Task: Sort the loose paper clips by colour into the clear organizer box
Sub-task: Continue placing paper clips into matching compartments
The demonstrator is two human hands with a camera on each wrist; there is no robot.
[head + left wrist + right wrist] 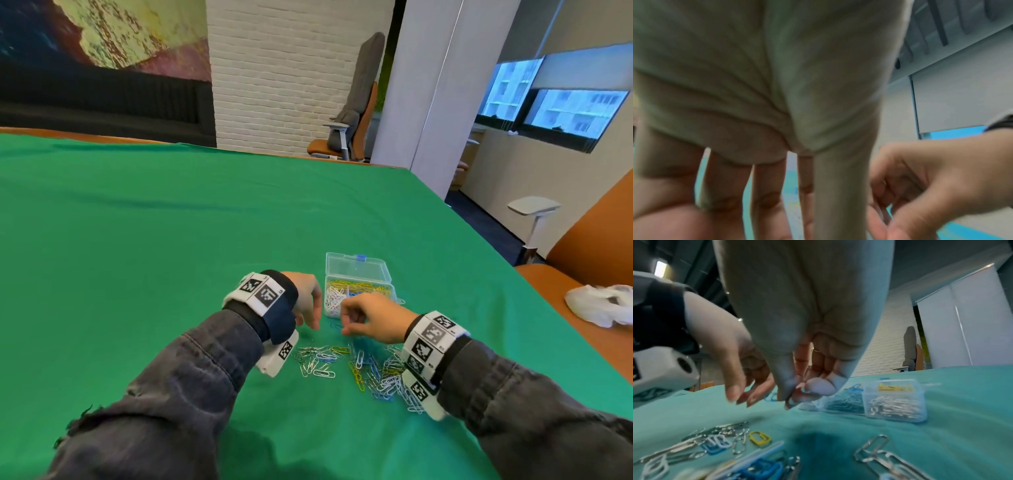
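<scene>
The loose paper clips [363, 370] lie scattered on the green table [171, 222] near the person, a mix of silver, white, blue and yellow, spread between the two wrists. Just beyond them stands the clear organizer box [359, 287], its lid tipped up at the back; its compartments hold separate lots of white or silver, blue and yellow clips. One blue clip [335, 325] lies alone on the cloth between the pile and the box, below the fingertips of both hands.

The right hand [370, 317] hovers just in front of the box, its thumb and forefinger pressed together on a small blue clip [804, 390], the other fingers curled in behind. The left hand [306, 298] hangs beside it, close to the box's left wall, fingers [748, 395] pointing down, loosely spread and holding nothing.

Further off, a white crumpled bag [603, 305] rests on an orange seat at the right.
</scene>
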